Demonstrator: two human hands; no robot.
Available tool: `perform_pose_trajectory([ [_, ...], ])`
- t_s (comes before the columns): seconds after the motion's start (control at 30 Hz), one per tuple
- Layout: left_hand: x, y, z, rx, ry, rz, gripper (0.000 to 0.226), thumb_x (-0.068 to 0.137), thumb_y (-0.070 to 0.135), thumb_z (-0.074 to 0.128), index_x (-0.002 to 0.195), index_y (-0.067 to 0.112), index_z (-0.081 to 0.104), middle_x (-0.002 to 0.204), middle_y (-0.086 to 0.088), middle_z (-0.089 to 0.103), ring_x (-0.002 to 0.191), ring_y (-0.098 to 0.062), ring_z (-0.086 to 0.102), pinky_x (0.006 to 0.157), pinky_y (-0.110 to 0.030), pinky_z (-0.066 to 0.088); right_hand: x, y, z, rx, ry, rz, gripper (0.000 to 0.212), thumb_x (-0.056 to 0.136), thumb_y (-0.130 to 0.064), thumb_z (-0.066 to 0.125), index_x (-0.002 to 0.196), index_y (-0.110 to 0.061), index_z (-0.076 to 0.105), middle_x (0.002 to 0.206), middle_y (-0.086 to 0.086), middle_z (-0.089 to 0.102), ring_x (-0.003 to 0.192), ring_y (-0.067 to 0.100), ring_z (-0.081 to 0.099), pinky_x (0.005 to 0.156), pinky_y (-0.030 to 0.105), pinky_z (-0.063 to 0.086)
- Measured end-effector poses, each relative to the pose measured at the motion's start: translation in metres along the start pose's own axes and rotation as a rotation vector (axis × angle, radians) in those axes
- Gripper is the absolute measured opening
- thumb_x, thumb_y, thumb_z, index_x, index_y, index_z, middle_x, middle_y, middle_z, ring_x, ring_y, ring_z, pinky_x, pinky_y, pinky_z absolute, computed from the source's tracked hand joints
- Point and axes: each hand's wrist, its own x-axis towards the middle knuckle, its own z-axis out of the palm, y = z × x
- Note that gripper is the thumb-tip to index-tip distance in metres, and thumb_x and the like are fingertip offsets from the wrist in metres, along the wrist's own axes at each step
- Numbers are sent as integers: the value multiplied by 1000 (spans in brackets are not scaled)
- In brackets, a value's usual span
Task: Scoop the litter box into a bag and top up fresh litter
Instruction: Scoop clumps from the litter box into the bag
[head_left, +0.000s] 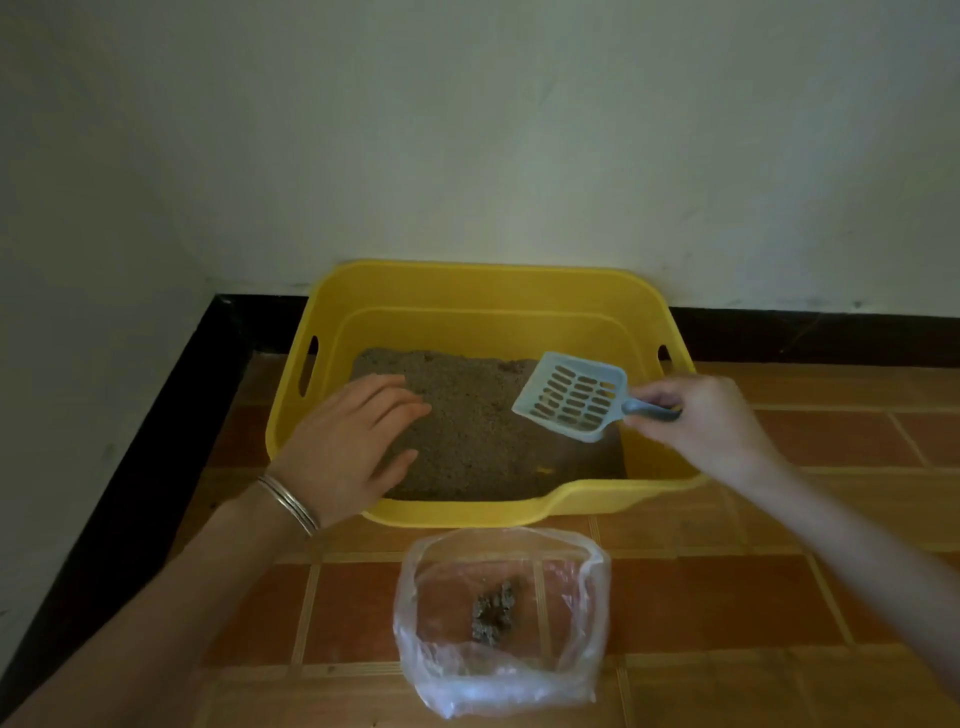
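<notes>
Yellow plastic makes up the litter box, which sits on the tiled floor against the wall at twelve o'clock, its long axis running nine to three and its lowered lip facing six. Litter covers most of the bottom, thinner toward the four o'clock corner where bare plastic seems to show

Clear bag lies just beyond that lip at six o'clock, its mouth rolled wide and turned upward, likely so a loaded scoop needs only a short carry; a small grey clump sits inside, so I judge some scooping done and fresh litter not yet added

Right hand pinches the handle of the pale blue scoop between thumb and curled fingers. The scoop's long axis runs from about four o'clock at the handle to ten at the blade, slotted face tilted up toward the camera and apparently empty, above the box's right side, probably poised for another dip

Left hand lies spread, fingers straight and relaxed, over the near left rim and the litter; whether it touches the litter I cannot tell. It may be steadying the box
</notes>
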Motion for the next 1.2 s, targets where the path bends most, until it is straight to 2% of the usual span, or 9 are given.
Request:
perform_pose_trajectory([
  [0.07, 4, -16, -2, 5, -35, -2, 53, 88, 51, 33, 122, 17, 56, 117, 2, 60, 120, -16, 45, 97, -34, 42, 20, -2, 10, -62, -58, 65, 25, 81, -22, 68, 106, -21, 69, 103, -4, 69, 87, 8, 62, 74, 28, 53],
  [0.13, 3, -30, -3, 25, -64, 7, 57, 90, 56, 26, 122, 21, 56, 117, 6, 60, 119, -12, 43, 96, -30, 40, 40, -2, 22, -179, -100, 93, 24, 84, -24, 65, 107, -22, 68, 103, -3, 69, 84, 10, 63, 66, 25, 51],
  [0.27, -9, -50, 5, -4, -137, -61, 58, 91, 59, 24, 124, 23, 55, 118, 6, 60, 119, -12, 44, 100, -26, 31, 77, 5, 41, -358, -188, 110, 22, 87, -27, 61, 108, -22, 66, 95, -2, 70, 74, 12, 64, 61, 29, 55],
  [0.43, -16, -55, 15, -74, -131, -145, 58, 91, 61, 23, 128, 27, 52, 121, 10, 58, 122, -13, 41, 101, -27, 24, 112, 17, 54, -526, -285, 79, 23, 88, -29, 59, 107, -20, 68, 91, 2, 69, 74, 16, 64, 54, 27, 51],
  [0.6, -17, -54, 14, -100, -116, -123, 56, 91, 59, 23, 127, 29, 53, 121, 13, 57, 123, -12, 40, 102, -29, 24, 134, 26, 63, -467, -344, 47, 28, 87, -28, 62, 113, -16, 66, 104, 2, 69, 85, 17, 63, 66, 30, 55],
  [0.7, -17, -53, 13, -108, -107, -123, 50, 88, 56, 34, 126, 30, 55, 120, 14, 57, 123, -11, 41, 101, -29, 25, 146, 30, 72, -419, -378, 8, 31, 86, -28, 63, 116, -18, 64, 108, 1, 68, 90, 15, 63, 66, 25, 49],
  [0.77, -17, -53, 13, -110, -106, -127, 48, 85, 52, 40, 125, 31, 55, 120, 15, 57, 124, -11, 41, 101, -29, 26, 150, 30, 82, -382, -388, -26, 30, 86, -27, 63, 115, -20, 64, 106, 1, 68, 89, 14, 61, 66, 24, 46],
  [1.03, -17, -53, 13, -142, -101, -140, 48, 83, 50, 46, 126, 32, 54, 122, 17, 55, 127, -9, 39, 104, -27, 24, 161, 13, 129, -127, -370, -135, 30, 81, -20, 67, 111, -16, 63, 103, 0, 67, 78, 6, 58, 79, 32, 53],
  [1.2, -17, -52, 13, -155, -95, -145, 48, 81, 48, 48, 126, 32, 54, 122, 18, 54, 128, -10, 39, 104, -28, 27, 170, 4, 143, -45, -380, -195, 31, 81, -20, 68, 111, -15, 64, 102, -1, 68, 77, 1, 56, 78, 26, 50],
])
